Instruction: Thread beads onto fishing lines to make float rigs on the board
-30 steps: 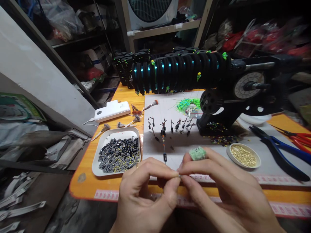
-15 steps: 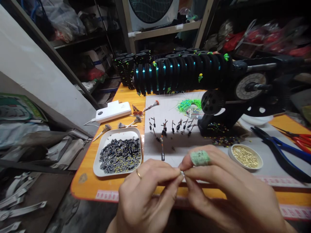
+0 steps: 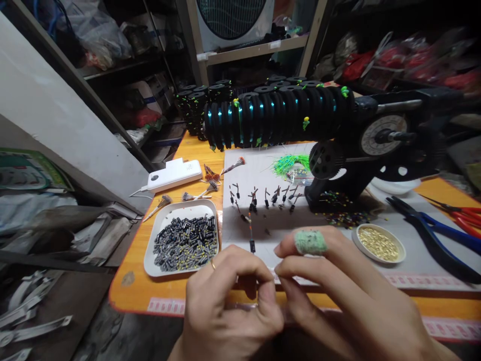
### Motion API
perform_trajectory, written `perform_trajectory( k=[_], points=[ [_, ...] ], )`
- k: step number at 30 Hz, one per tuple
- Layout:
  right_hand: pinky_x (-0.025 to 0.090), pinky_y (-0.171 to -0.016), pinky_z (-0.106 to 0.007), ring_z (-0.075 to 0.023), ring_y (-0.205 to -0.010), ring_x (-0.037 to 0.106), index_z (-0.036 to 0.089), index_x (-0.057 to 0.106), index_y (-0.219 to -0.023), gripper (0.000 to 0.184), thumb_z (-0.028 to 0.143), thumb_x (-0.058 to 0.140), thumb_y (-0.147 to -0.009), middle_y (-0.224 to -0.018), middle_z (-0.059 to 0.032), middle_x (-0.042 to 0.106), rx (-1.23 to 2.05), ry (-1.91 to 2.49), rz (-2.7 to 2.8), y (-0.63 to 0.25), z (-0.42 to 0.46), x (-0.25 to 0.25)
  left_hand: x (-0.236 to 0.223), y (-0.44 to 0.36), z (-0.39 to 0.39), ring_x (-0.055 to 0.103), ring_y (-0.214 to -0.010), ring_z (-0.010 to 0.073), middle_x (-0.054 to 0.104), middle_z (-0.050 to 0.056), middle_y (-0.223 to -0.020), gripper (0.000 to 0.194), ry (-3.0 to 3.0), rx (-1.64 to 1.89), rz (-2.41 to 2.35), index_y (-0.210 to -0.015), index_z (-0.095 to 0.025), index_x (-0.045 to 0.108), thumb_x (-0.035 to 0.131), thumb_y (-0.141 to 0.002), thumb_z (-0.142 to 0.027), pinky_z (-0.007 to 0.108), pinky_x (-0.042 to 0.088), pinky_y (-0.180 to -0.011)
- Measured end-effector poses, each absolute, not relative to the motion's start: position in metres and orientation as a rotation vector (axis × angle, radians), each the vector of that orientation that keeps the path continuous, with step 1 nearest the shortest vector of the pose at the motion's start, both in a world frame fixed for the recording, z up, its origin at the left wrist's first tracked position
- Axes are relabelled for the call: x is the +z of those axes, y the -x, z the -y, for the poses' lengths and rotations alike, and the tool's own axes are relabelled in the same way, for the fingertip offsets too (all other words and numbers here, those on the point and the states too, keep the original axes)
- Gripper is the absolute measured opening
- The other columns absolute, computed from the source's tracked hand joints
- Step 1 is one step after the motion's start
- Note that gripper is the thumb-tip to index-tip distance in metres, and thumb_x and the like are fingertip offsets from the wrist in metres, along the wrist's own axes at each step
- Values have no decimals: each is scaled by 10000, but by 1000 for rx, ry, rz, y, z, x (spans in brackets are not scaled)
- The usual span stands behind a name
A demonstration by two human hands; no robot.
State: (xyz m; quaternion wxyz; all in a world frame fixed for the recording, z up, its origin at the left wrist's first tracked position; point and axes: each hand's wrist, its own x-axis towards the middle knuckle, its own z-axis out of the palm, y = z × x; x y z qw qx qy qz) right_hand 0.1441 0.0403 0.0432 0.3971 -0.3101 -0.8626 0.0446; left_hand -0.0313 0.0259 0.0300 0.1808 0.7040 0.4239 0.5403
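My left hand (image 3: 233,306), a ring on one finger, is closed with its fingers curled in against the thumb; whatever lies between them is hidden. Close by, my right hand (image 3: 349,286) has a green wrap (image 3: 310,242) around one finger. Its thumb and a finger are pinched together near my left fingertips, and I cannot make out anything held there. Just beyond the hands, a small black cylinder piece with a thin orange-tipped stem (image 3: 252,244) lies on the grey sheet (image 3: 240,173). Several similar black pieces (image 3: 275,197) are spread farther back.
A white tray (image 3: 149,260) of small black and grey cylinders stands left, a round dish (image 3: 356,245) of gold bits right. Blue-handled pliers (image 3: 432,235) lie at the right. Behind is a black machine (image 3: 338,185) with a row of spools (image 3: 278,115). A white power bank (image 3: 175,175) sits back left.
My fingertips, which met on a tiny pale piece, have drawn slightly apart. The left fingers have curled inward and down; the pale piece no longer shows.
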Motion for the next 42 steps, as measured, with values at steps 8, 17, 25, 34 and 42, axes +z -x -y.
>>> perform_trajectory(
  k=[8, 17, 25, 34, 42],
  points=[
    [552, -845, -199, -136, -968, 635, 223, 545, -1085, 252, 29, 568, -926, -1060, -42, 607, 298, 787, 2095, -142, -37, 37, 41, 18, -19, 543, -557, 59, 625, -65, -618, 178, -977, 1417, -1016, -643, -203, 665, 747, -650, -45, 126, 443, -564],
    [589, -774, -207, -143, -905, 698, 252, 620, -1111, 306, 42, 563, -897, -1042, -34, 654, 317, 912, 1962, -136, -24, 37, 40, 15, -18, 591, -595, 65, 667, -54, -629, 209, -810, 1423, -980, -639, -190, 709, 830, -603, -25, 117, 461, -604],
    [609, -760, -272, -181, -926, 691, 272, 637, -1027, 273, 45, 576, -887, -1104, -72, 599, 374, 986, 1873, -135, -17, 39, 33, 16, -15, 592, -624, 69, 649, -69, -666, 220, -1010, 1484, -1069, -698, -227, 688, 719, -671, -11, 132, 471, -629],
    [544, -863, -186, -121, -1047, 617, 259, 583, -1044, 257, 38, 545, -920, -1100, -29, 541, 423, 979, 1942, -139, -23, 38, 26, 17, -13, 600, -636, 92, 665, -43, -708, 198, -1210, 1493, -1070, -754, -236, 688, 702, -762, -39, 161, 484, -612],
    [568, -807, -202, -129, -965, 629, 244, 579, -1002, 211, 51, 590, -919, -1070, -42, 508, 427, 969, 1974, -148, -28, 32, 18, 46, -18, 740, -761, 180, 775, 45, -830, 211, -1696, 1469, -1002, -965, -215, 758, 724, -875, -26, 264, 603, -689]
  ],
)
